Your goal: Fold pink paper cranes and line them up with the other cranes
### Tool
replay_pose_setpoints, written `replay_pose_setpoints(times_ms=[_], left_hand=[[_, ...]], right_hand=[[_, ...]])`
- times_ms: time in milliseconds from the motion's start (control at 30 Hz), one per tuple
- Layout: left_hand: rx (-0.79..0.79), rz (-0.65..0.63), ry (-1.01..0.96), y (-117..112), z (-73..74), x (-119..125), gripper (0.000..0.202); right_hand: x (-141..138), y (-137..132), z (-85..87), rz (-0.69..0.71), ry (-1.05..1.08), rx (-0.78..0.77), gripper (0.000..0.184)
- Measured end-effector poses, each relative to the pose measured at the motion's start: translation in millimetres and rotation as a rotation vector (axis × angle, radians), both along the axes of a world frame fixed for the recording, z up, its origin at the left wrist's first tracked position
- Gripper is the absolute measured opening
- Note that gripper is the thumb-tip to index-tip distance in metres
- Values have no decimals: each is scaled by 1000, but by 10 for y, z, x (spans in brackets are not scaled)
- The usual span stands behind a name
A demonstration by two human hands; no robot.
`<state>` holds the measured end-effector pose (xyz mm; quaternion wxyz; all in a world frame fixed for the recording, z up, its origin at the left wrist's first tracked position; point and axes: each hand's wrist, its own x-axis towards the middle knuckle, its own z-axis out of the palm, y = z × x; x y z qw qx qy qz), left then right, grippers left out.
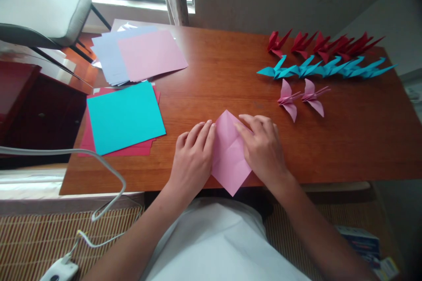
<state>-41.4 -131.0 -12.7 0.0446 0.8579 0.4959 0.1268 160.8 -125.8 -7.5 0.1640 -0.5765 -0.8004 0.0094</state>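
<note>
A pink sheet of origami paper (230,151), with crease lines across it, lies in a diamond shape at the table's front edge. Its lower corner juts past that edge toward my white shirt. My left hand (195,151) grips the left side of the sheet, its fingers close together and the thumb hidden. On the opposite side, my right hand (263,147) has its fingers bent over the upper right edge. Both hands keep the paper low against the wooden table (211,83).
Folded red cranes (325,46), blue cranes (326,68) and two pink cranes (286,100) stand in rows at the back right. Left of my hands lie turquoise sheets (125,116) over red ones, with pink (151,55) and lavender sheets behind. A white cable (112,171) loops near the left edge.
</note>
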Motion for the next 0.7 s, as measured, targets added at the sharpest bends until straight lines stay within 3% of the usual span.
replay_pose_setpoints(times_ms=[200,500,700], left_hand=[[29,-36,33,-1,18,41,53],[-40,-46,-82,-57,-14,86,69],[-34,-16,-30,-95,-46,127,63]], right_hand=[[-104,79,85,66,-227,-66,36],[-85,119,20,91,-226,-94,42],[-120,160,47,82,-246,-114,45]])
